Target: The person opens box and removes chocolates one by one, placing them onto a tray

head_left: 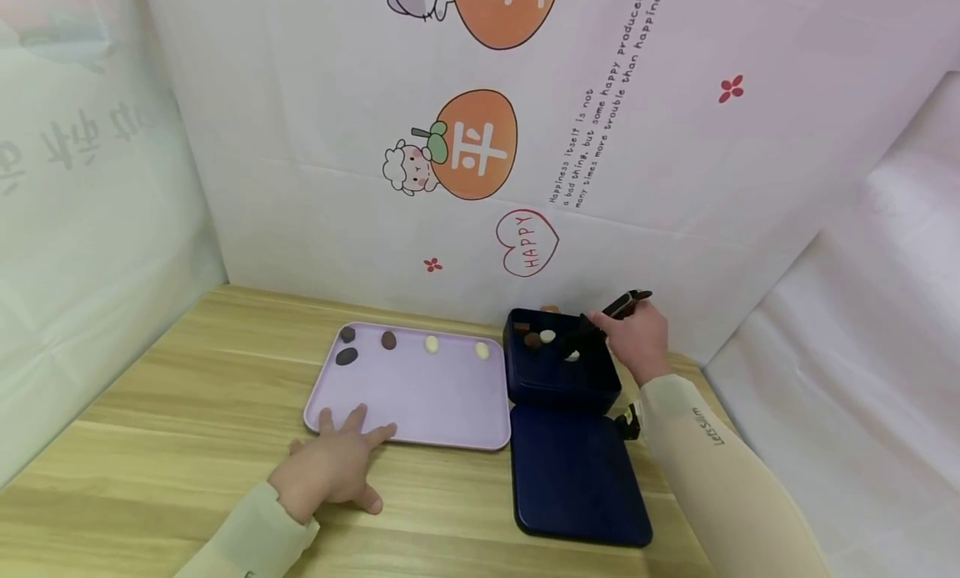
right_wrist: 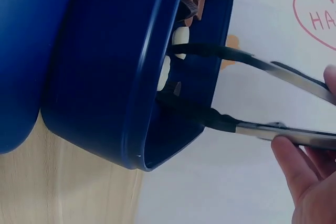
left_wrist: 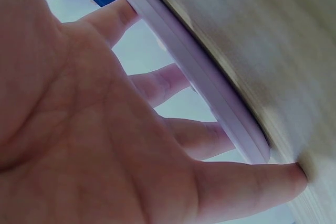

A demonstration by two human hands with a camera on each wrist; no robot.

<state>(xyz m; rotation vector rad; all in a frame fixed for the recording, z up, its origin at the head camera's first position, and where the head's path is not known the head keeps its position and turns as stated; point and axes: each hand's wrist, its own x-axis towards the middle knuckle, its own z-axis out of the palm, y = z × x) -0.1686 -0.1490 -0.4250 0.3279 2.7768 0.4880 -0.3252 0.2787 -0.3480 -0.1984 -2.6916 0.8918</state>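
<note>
My right hand (head_left: 640, 338) grips a pair of tongs (right_wrist: 218, 119) with metal handles and black tips. The tips reach down into a dark blue box (head_left: 558, 388), their arms apart, around a white piece (right_wrist: 164, 74). Also inside the box are another white piece (head_left: 547, 336), a round brown piece (head_left: 532, 340) and a square brown piece (head_left: 522, 328), all chocolate-like. My left hand (head_left: 333, 461) lies with fingers spread at the front rim of a lilac tray (head_left: 442, 403), its fingertips on the edge. Along the tray's far side sit dark ovals (head_left: 347, 356), a brown oval (head_left: 388, 340) and cream ovals (head_left: 432, 344).
A dark blue lid (head_left: 577, 478) lies flat in front of the box, with a small black object (head_left: 630, 421) by its far right corner. Behind the wooden table (head_left: 187, 378) hangs a white printed cloth (head_left: 337, 228), close to the box's back. More white cloth hangs at both sides.
</note>
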